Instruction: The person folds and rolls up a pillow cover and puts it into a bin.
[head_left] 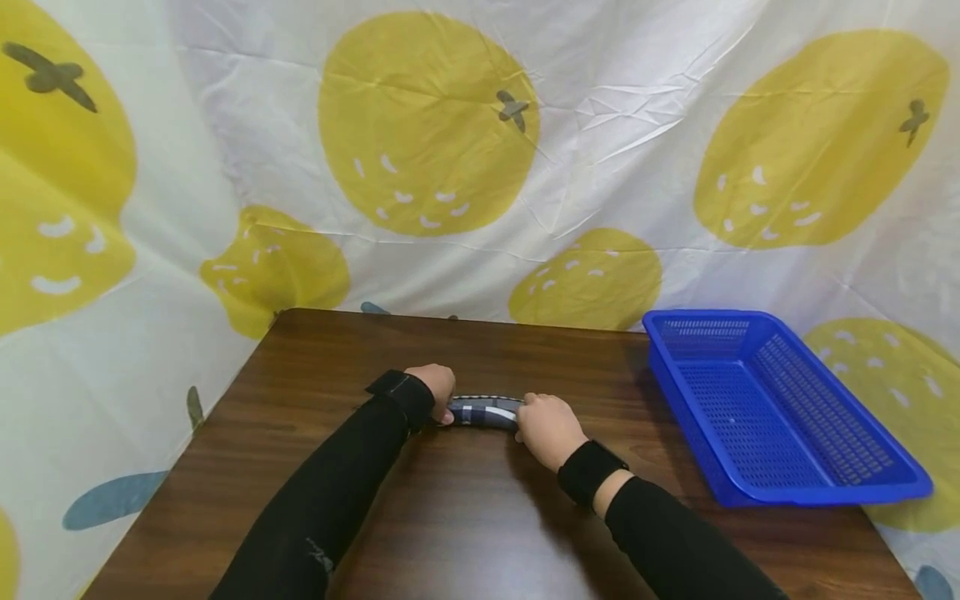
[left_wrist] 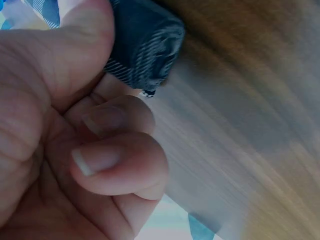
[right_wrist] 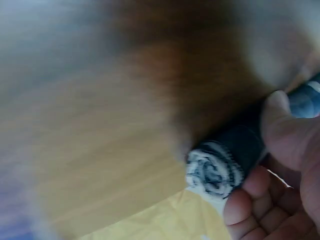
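Observation:
A rolled-up cloth (head_left: 486, 412), dark blue and grey plaid with a white stripe, spans the gap between the two hands over the middle of the table. My left hand (head_left: 437, 390) grips its left end, and my right hand (head_left: 551, 428) grips the right end. In the left wrist view the thumb presses on the dark roll (left_wrist: 145, 42), while two fingertips curl below it. The right wrist view shows the roll's spiral end (right_wrist: 214, 171), with pale layers, sticking out past thumb and fingers. In the head view the fingers partly hide both ends.
A blue plastic basket (head_left: 742, 425) with perforated walls stands at the table's right side. The brown wooden table (head_left: 465, 533) reaches back to a white curtain (head_left: 615, 158) printed with yellow fruit. Black sleeves and wrist bands cover the forearms.

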